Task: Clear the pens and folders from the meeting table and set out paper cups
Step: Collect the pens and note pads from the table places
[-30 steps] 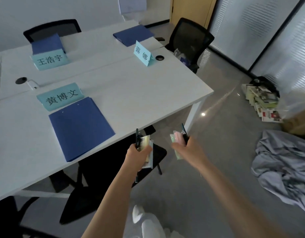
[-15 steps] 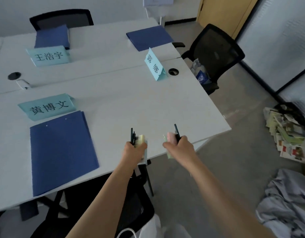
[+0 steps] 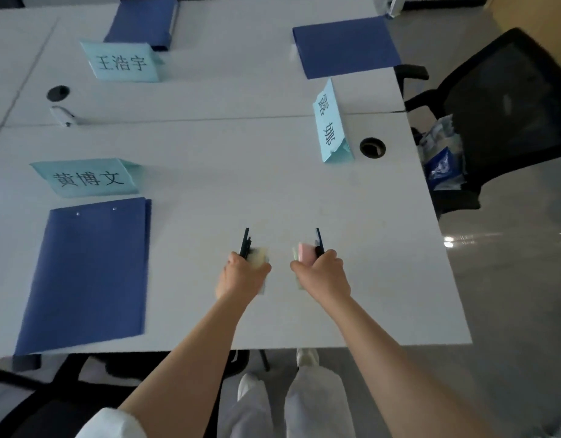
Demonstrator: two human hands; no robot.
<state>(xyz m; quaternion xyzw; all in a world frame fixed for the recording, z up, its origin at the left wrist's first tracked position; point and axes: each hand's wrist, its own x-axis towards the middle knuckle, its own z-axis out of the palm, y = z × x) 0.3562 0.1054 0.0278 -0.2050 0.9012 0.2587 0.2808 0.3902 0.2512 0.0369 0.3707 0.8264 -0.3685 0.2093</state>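
A wide white table (image 3: 241, 172) fills most of the view, made of sections butted together along thin seams. Grey glossy floor (image 3: 509, 311) runs along its right side, where a black mesh office chair (image 3: 506, 99) stands just beside the table's edge with blue-and-white packets (image 3: 442, 159) piled on its seat. Three blue folders lie flat on the table: the near folder (image 3: 86, 273) at the front left, a far right folder (image 3: 345, 47) near the chair, and a far left folder (image 3: 143, 20) at the top edge. Three pale green name cards (image 3: 93, 178) stand folded between them. Two round cable holes (image 3: 372, 147) pierce the top. Both bare forearms reach over the front edge. The left hand (image 3: 243, 275) is closed around dark pens (image 3: 245, 243) and a pale yellowish pad of notes. The right hand (image 3: 322, 273) is closed around a dark pen (image 3: 318, 241) and a pink-and-green pad (image 3: 303, 252). Both hands hover over the table, close together.
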